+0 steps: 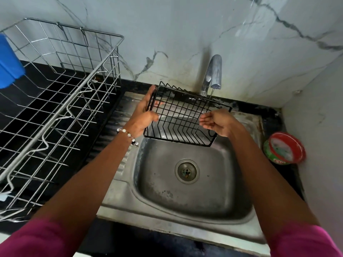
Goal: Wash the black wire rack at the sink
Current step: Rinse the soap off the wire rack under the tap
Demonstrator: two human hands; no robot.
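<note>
Left hand (143,115) grips the black wire rack (181,117) by its left edge, thumb in front, holding it above the sink (194,182) beneath the tap (213,73); right hand (216,122) cupped loosely, fingers at the rack's right side.

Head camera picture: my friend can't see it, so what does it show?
A left hand holds a black wire rack over a steel sink, under the tap. The right hand is open beside it.

This is a home kitchen: a stainless steel sink (194,182) with chrome tap (213,73), silver wire dish drainer (61,101), black stone counter (289,115), marble-patterned wall (185,30).
</note>
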